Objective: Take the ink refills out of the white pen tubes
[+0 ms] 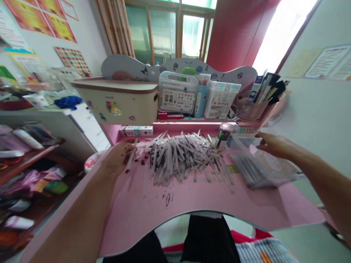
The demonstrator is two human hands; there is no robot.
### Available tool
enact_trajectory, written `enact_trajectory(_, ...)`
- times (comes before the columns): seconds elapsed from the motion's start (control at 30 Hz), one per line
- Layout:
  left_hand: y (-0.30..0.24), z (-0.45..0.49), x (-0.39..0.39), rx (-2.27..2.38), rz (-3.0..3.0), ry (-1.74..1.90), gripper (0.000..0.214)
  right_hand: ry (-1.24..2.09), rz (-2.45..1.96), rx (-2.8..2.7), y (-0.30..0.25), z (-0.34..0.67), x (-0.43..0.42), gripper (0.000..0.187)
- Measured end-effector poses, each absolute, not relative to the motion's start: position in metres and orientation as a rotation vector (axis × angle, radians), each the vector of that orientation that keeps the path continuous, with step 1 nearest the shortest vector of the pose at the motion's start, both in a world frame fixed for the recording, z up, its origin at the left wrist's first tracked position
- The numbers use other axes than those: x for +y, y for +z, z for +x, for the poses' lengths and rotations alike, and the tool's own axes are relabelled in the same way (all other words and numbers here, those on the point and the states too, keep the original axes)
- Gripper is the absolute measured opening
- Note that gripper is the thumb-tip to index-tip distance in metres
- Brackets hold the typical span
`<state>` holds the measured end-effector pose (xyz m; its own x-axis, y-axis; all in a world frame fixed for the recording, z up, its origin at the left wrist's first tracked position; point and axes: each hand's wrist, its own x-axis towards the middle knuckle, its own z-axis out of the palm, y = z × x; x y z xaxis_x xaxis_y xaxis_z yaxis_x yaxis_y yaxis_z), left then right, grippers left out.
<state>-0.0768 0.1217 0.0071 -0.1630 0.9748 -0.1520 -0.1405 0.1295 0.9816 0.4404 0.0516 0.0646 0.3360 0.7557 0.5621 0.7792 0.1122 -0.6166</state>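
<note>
My left hand is at the left of the pink desk, its fingers closed round a slim white pen with a dark lower end. Beside it lie small black caps. A large heap of similar white pens spreads over the middle of the desk. On the right stands a clear plastic box with a layer of pens in it. My right hand is over the box's far right edge, fingertips apart and slightly blurred; nothing shows between them. Whether they touch the rim is hard to see.
Behind the heap are a small white carton and a clear jar. The raised shelf holds a lidded cream bin, marker cases and a pen holder. Dark smudges mark the desk near its curved front edge.
</note>
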Motion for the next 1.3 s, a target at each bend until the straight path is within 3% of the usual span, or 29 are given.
enact_trajectory(0.1,0.004,-0.08,0.125,1.298,0.891,1.301,0.014,-0.179,-1.895,-1.713,0.094,0.417,0.04,0.024)
enact_trajectory(0.2,0.002,-0.082,0.127,1.267,0.905,1.292,0.015,-0.305,-1.774,-1.903,0.109,0.365,0.024,0.023)
enact_trajectory(0.37,-0.001,-0.09,0.131,1.323,0.988,1.322,0.016,-0.024,-1.384,-2.332,0.091,0.255,0.014,0.012)
enact_trajectory(0.53,-0.01,-0.106,0.135,1.556,1.139,1.144,0.014,0.131,-1.318,-2.629,0.072,0.193,0.034,0.012)
enact_trajectory(0.7,-0.019,-0.12,0.141,1.772,1.253,0.832,0.005,-0.081,-1.531,-2.548,0.07,0.2,0.053,0.021)
enact_trajectory(0.87,-0.025,-0.126,0.138,1.815,1.226,0.716,0.009,-0.05,-1.632,-2.396,0.057,0.229,0.054,0.023)
enact_trajectory(1.03,-0.023,-0.11,0.13,1.704,1.194,0.742,0.011,-0.002,-1.735,-2.395,0.033,0.232,0.059,0.018)
enact_trajectory(1.3,-0.015,-0.076,0.12,1.451,1.097,0.925,0.018,-0.152,-1.778,-2.387,0.012,0.224,0.069,0.029)
